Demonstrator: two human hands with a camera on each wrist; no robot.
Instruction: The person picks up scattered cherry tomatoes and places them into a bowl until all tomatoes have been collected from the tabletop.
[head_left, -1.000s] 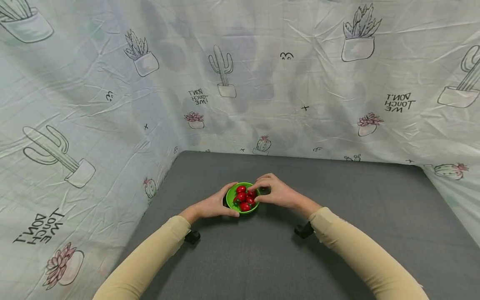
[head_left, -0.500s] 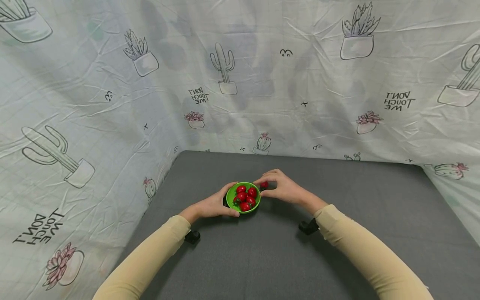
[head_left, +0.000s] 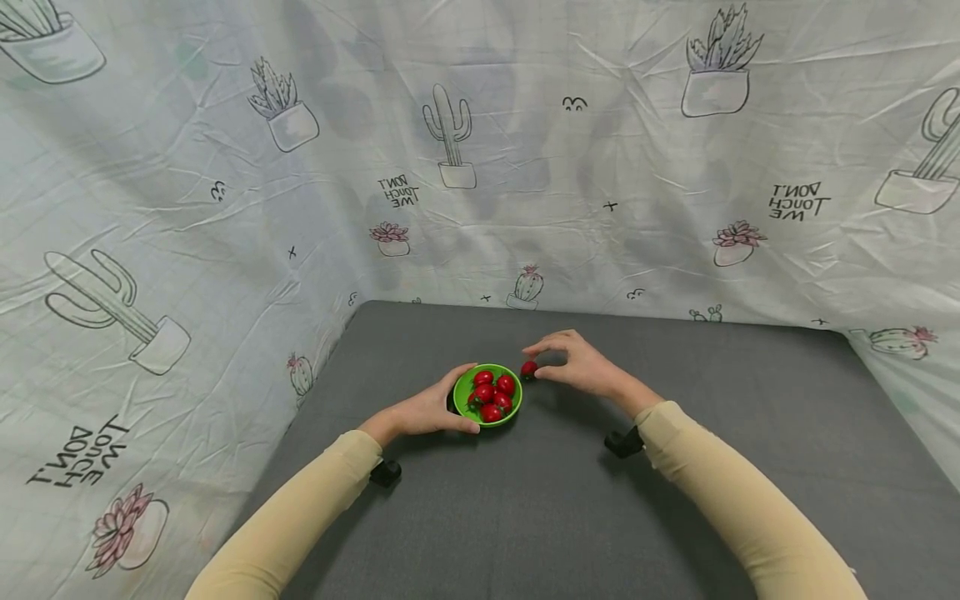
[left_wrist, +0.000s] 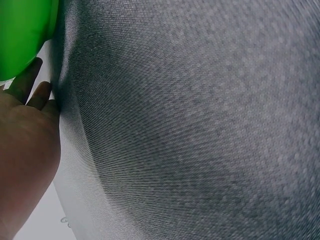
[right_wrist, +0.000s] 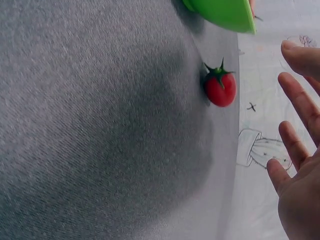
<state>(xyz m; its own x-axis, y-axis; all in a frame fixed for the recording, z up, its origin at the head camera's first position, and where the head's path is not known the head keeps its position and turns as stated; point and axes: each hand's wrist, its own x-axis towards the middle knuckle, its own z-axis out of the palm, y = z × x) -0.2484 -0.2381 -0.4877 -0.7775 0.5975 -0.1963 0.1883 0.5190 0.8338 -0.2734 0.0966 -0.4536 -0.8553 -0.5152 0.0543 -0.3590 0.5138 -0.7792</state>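
In the head view my left hand (head_left: 427, 408) holds a green bowl (head_left: 459, 407) from its left side, thumb at the near rim and fingers round the far side. Several red tomatoes (head_left: 484, 392) with green stems lie inside it. One more tomato (head_left: 529, 369) sits on the grey cloth just right of the bowl. My right hand (head_left: 581, 367) hovers beside that tomato, fingers spread and holding nothing. From the right wrist, the lone tomato (right_wrist: 220, 89) shows its green calyx, apart from the fingertips. The left wrist view catches the bowl's outer wall (left_wrist: 22, 35) above my left hand (left_wrist: 27, 135).
Grey cloth (head_left: 480, 508) covers the table. Behind and to the left hangs a white curtain (head_left: 510, 225) printed with potted cacti. Black straps with small camera mounts (head_left: 624, 442) sit at both wrists.
My right hand has drawn back from over the bowl, to the right and away from me, leaving the lone tomato in plain sight. The left hand and the bowl stay in place.
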